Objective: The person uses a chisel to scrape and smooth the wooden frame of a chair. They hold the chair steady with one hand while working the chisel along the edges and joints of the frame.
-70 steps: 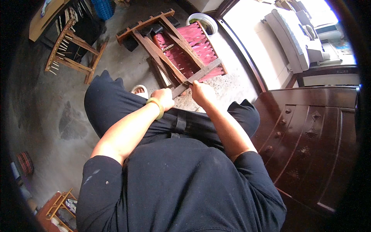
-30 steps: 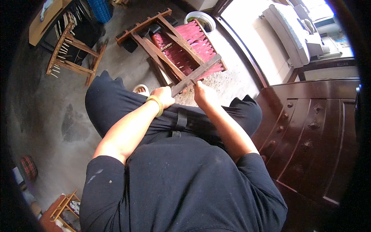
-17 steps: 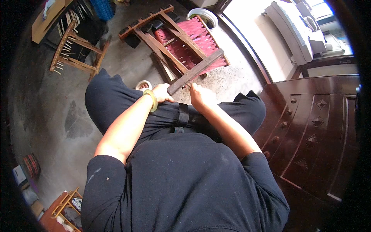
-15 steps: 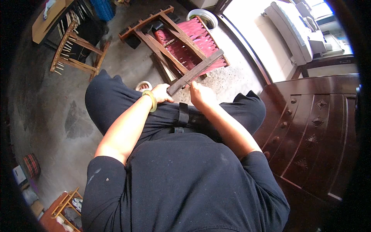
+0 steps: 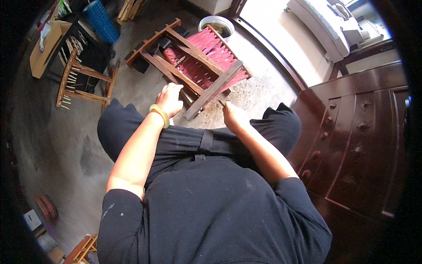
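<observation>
Your left hand [image 5: 169, 100] has moved left and farther, off the near end of the long, flat, grey-brown wooden board [image 5: 215, 90]; whether its partly curled fingers hold anything, I cannot tell. Your right hand [image 5: 236, 118] has drawn back from the board and closes around a slim dark tool [image 5: 221, 104]. The board slants across the brown wooden frame with reddish-pink strips [image 5: 200, 52], its near end between your hands.

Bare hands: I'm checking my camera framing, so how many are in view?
2. Bare left hand, wearing a round pale-yellow bangle: left of the long brown wooden board. Bare right hand, holding a thin dark tool: right of the board's near end. None seem hidden.
</observation>
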Demonstrator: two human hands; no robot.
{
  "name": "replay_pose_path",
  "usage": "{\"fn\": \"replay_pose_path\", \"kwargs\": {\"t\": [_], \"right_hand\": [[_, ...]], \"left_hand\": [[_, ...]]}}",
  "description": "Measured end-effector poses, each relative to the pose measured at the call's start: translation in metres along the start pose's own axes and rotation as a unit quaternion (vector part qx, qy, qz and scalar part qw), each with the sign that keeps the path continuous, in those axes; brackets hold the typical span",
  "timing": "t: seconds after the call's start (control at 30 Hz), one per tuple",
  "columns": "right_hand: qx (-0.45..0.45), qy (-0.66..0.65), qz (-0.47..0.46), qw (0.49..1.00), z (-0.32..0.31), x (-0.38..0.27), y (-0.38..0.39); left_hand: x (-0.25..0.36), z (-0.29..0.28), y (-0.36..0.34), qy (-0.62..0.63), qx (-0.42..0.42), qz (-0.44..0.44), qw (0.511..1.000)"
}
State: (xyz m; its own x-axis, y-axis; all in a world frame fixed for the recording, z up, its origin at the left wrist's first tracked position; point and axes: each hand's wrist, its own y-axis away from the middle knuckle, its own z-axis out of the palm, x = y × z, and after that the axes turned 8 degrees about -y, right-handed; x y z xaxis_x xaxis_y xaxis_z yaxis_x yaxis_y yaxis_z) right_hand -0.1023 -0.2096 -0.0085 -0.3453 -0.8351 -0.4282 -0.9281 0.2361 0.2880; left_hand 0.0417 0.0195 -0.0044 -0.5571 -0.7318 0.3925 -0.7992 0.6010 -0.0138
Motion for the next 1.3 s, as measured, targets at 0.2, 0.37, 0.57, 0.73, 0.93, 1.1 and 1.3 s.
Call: {"fn": "replay_pose_path", "kwargs": {"t": [0.2,0.37,0.57,0.73,0.93,1.1,1.3], "right_hand": [[-0.003,0.023,0.039,0.999,-0.006,0.004,0.000],[0.007,-0.017,0.019,1.000,0.001,0.027,-0.001],[0.002,0.004,0.024,1.000,0.009,0.029,-0.010],[0.035,-0.027,-0.012,0.999,0.009,0.034,-0.010],[0.052,-0.049,-0.024,0.997,0.011,0.041,-0.010],[0.043,-0.071,-0.010,0.997,0.007,0.043,-0.011],[0.061,-0.081,-0.014,0.995,-0.003,0.041,-0.007]], "left_hand": [[0.008,0.008,-0.035,-0.166,0.002,0.129,0.978],[0.014,0.009,-0.068,-0.250,-0.090,0.202,0.943],[0.005,0.017,-0.099,-0.302,-0.208,0.268,0.891],[0.006,0.012,-0.105,-0.273,-0.200,0.333,0.880],[-0.004,0.016,-0.109,-0.268,-0.194,0.338,0.881],[0.000,0.016,-0.104,-0.277,-0.182,0.340,0.880],[0.019,0.009,-0.107,-0.265,-0.194,0.309,0.892]]}}
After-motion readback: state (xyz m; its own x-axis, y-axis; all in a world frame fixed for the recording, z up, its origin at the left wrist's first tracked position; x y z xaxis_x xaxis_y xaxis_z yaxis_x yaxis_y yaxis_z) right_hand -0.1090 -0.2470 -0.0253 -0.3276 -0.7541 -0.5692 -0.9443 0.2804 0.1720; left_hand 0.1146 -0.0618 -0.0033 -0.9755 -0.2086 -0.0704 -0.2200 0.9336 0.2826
